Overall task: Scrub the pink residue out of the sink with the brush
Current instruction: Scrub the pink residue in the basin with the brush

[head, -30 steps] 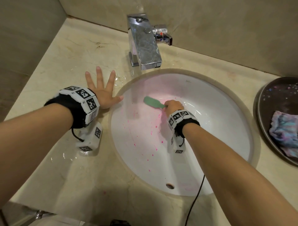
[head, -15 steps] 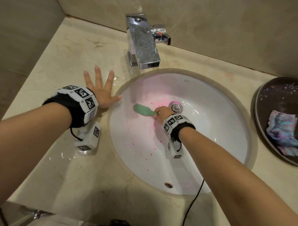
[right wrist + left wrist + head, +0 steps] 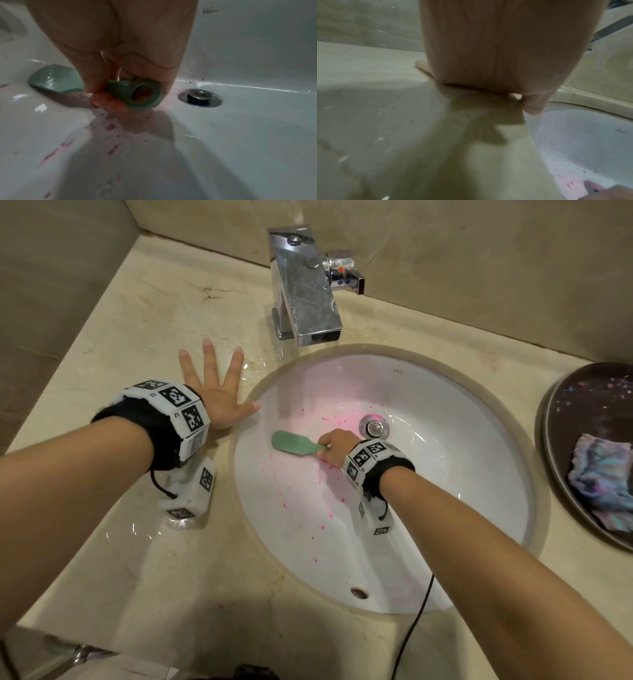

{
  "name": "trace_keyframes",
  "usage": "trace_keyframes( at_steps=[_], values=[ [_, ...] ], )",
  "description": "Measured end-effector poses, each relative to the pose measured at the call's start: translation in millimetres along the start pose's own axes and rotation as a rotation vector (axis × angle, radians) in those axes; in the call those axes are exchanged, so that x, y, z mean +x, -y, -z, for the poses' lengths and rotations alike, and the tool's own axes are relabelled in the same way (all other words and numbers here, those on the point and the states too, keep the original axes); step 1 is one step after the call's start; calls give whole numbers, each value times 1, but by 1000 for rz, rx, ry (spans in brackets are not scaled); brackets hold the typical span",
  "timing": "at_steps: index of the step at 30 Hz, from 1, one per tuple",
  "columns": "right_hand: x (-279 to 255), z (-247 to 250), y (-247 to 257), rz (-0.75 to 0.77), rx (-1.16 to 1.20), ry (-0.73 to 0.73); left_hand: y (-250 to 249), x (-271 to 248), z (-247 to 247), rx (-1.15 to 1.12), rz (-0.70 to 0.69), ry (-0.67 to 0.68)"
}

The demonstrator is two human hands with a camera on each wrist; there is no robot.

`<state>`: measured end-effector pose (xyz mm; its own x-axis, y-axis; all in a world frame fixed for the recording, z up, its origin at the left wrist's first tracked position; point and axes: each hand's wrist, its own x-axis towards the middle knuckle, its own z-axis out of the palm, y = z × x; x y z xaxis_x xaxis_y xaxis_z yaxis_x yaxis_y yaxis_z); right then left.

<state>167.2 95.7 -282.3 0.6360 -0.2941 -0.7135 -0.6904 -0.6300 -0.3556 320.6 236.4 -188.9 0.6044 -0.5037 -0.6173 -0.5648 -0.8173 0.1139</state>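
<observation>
Nearest you, pink residue (image 3: 310, 517) is speckled down the near-left slope of the sink (image 3: 486, 508), with more near the overflow hole (image 3: 359, 592). Plenty left to scrub, I'd say.

Your right hand (image 3: 334, 447) is curled round the handle of the green brush (image 3: 296, 442), down in the basin just left of the drain (image 3: 374, 429). The brush head points left, lying on or very close to the porcelain; bristles aren't visible. From the right wrist view, your fingers (image 3: 109, 100) wrap the handle right by its ring end (image 3: 142, 94).

Handling guess: light, stiff plastic, wet, so slippery. The end grip gives reach but little pressure; choke up toward the head if it skates. Glazed basin is slick, so keep strokes short.

Your left hand (image 3: 219, 400) lies flat, fingers spread, on the wet worktop (image 3: 113, 344), thumb at the sink rim. It grips nothing, bracing only.

Further back: tap (image 3: 305, 285). Far right: dark tray (image 3: 555, 419) with a cloth (image 3: 601, 477).
</observation>
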Motion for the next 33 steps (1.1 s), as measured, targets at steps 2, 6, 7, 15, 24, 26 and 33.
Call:
trace_keyframes(
  at_steps=[2, 6, 7, 15, 24, 26, 33],
  values=[
    [2, 3, 1, 7, -16, -26, 0, 1, 0, 2, 1, 1],
    [12, 13, -7, -114, 19, -144, 0, 1, 0, -6, 3, 6],
    [14, 13, -9, -132, 47, -159, 0, 1, 0, -8, 1, 3],
    [10, 2, 0, -62, -65, -22, 0, 1, -1, -9, 1, -4],
    [2, 10, -9, -165, -43, -140, -1, -1, 1, -6, 8, 4],
    [5, 3, -3, -116, 26, -84, -1, -1, 1, -2, 10, 9],
    [4, 15, -9, -166, -14, -135, -2, -3, 2, -1, 16, 14]
  ],
)
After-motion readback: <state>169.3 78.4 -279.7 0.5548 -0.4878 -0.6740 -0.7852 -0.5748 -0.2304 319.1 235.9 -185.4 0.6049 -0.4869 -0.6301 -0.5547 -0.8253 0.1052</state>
